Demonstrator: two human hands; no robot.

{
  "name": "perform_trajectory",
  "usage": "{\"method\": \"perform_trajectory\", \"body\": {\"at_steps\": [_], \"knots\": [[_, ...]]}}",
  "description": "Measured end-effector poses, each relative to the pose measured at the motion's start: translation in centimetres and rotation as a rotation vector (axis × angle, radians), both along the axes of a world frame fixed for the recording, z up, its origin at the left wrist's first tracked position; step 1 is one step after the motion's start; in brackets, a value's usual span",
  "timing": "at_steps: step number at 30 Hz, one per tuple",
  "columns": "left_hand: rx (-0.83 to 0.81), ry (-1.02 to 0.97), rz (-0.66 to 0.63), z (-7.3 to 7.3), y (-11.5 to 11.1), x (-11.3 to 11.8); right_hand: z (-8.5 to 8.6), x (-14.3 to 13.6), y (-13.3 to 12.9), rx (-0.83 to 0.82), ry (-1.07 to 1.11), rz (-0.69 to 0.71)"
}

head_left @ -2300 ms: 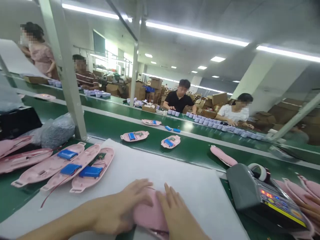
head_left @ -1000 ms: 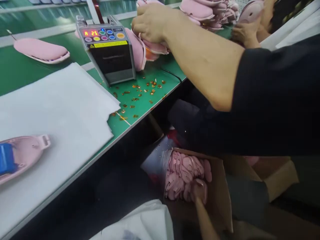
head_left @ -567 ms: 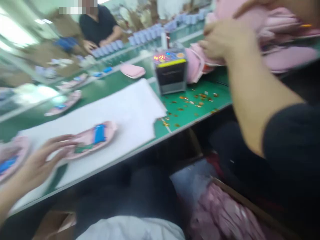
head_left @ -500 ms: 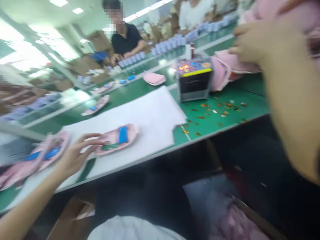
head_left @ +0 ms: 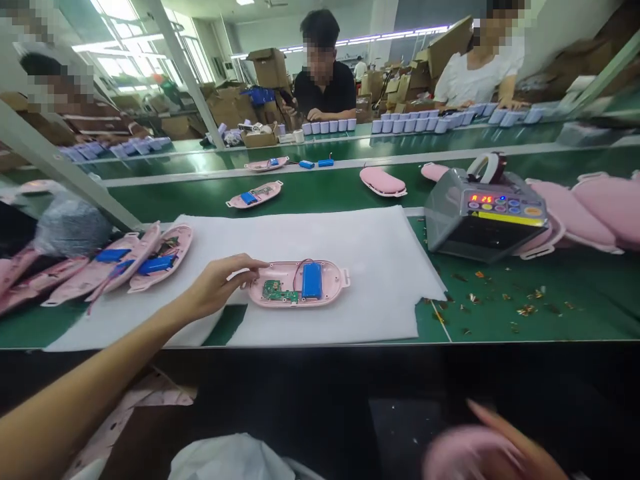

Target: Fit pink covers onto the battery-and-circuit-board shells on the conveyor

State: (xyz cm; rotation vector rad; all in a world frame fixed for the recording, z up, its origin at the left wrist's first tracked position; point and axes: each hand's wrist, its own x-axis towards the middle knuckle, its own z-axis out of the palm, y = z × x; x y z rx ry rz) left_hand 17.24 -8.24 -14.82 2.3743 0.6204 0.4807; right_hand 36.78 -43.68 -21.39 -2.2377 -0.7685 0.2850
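My left hand (head_left: 220,283) grips the left end of an open pink shell (head_left: 333,283), which lies on white foam sheeting (head_left: 370,247). Inside the shell are a blue battery (head_left: 311,280) and a green circuit board (head_left: 280,292), with thin wires looping above them. Low at the right, below the table edge, my right hand (head_left: 520,443) is blurred by motion and holds a pink cover (head_left: 470,457).
A grey tape dispenser (head_left: 480,220) with a lit display stands at the right, beside stacked pink covers (head_left: 595,213) and scattered tape scraps. More pink shells (head_left: 160,260) with batteries lie at the left. People sit across the table behind rows of lavender parts.
My right hand has come down from the pink covers at the upper right to below the table edge, with a pink cover. The view has levelled and turned right. My left hand stays at the shell.
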Motion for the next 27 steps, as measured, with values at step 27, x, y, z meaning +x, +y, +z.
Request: {"method": "perform_trajectory", "body": {"at_steps": [27], "knots": [[0.380,-0.568,0.193,-2.7,0.3,0.5,9.3,-4.9,27.4,0.376,-0.700,0.492]]}}
